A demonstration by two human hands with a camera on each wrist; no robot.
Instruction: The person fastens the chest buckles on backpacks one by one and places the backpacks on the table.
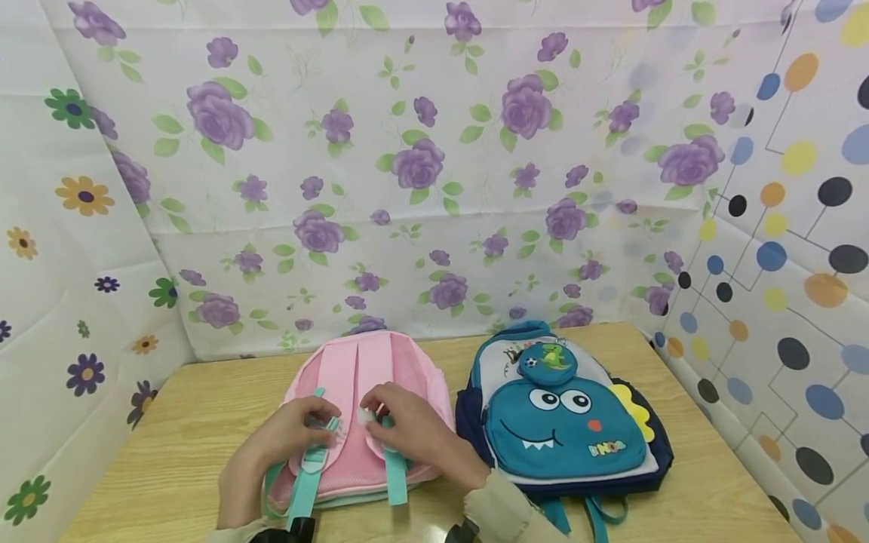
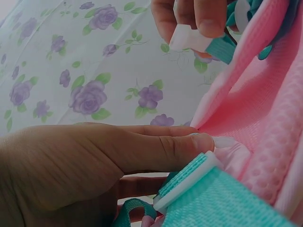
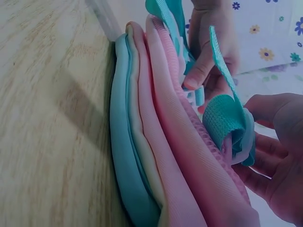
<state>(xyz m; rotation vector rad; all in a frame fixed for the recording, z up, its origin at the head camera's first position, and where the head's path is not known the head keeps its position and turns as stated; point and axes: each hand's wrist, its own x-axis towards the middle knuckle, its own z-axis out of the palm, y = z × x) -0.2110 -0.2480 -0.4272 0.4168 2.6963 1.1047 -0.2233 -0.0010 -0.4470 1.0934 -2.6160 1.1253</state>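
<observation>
A pink backpack (image 1: 353, 466) lies with its shoulder straps facing up. My left hand (image 1: 288, 431), over the left strap, pinches a small white plastic buckle piece (image 2: 224, 142) between thumb and fingers. Just below that hand, a turquoise webbing strap (image 2: 227, 194) runs through a white slider. Over the right strap, my right hand (image 1: 409, 422) pinches another white buckle piece (image 2: 188, 38) joined to turquoise webbing. The two pieces are apart, with the backpack's middle between them. In the right wrist view, a turquoise strap loop (image 3: 225, 116) stands by the right fingers.
To the right, close beside the pink backpack, lies a blue dinosaur backpack (image 1: 566, 437) with a round teal pouch (image 1: 548, 364). Both lie on a wooden table (image 1: 176, 437). Flowered cloth (image 1: 421, 249) hangs behind it, and dotted cloth (image 1: 774, 317) at the right.
</observation>
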